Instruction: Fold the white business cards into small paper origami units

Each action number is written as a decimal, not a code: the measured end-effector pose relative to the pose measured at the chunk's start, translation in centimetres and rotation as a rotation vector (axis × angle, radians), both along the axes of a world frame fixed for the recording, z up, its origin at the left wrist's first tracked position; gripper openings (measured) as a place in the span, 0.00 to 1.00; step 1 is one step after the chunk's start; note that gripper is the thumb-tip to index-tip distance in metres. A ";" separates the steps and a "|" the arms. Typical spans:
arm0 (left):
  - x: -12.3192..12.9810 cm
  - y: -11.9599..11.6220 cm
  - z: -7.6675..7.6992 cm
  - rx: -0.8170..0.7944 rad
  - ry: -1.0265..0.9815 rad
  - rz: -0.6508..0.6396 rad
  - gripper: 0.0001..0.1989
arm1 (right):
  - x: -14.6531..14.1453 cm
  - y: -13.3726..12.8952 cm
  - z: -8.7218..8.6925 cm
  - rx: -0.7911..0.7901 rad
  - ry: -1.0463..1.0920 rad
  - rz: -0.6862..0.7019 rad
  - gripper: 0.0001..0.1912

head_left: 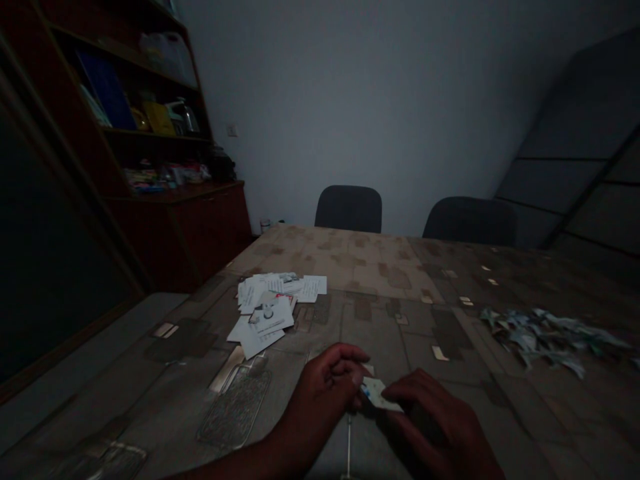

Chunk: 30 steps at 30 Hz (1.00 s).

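Observation:
A small pale piece of paper (pixel 379 395) with a blue mark is held between my two hands, low in the middle of the view. My left hand (pixel 333 381) pinches its left end, fingers curled. On the other end, the thumb and fingers of my right hand (pixel 433 413) are closed. To the left, a loose pile of white printed papers (pixel 265 323) lies on the table. A heap of crumpled pale wrappers or paper scraps (pixel 555 337) sits to the right. The dim light hides what the held paper shows.
A patterned cloth covers the table (pixel 350 260). Two dark chairs (pixel 349 208) stand at its far edge. At the left is a wooden cabinet (pixel 210 223) with shelves of household goods. A grey panelled surface (pixel 575 140) rises at the right.

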State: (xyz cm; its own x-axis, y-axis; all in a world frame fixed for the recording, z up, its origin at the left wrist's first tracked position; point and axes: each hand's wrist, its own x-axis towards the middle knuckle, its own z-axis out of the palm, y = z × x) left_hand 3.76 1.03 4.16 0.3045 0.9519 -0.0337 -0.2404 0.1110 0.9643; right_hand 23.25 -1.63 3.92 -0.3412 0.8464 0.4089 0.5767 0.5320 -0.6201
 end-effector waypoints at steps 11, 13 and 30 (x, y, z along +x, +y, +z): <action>0.3 -0.7 0.1 0.085 0.172 -0.001 0.14 | -1.1 -0.5 -0.2 -0.237 0.182 -0.212 0.06; 0.3 -0.7 0.1 0.109 0.211 0.010 0.15 | -1.1 -0.5 -0.2 -0.225 0.156 -0.190 0.07; 0.6 -0.8 -0.2 0.010 0.105 0.028 0.12 | -1.4 -0.6 -0.5 -0.235 0.190 -0.208 0.08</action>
State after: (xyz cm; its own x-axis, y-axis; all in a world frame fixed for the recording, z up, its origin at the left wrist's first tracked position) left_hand 4.31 0.26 3.97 0.2731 0.9604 -0.0545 -0.1404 0.0959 0.9854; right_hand 21.85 -2.22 3.40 -0.0881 0.9681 0.2346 0.5206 0.2456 -0.8177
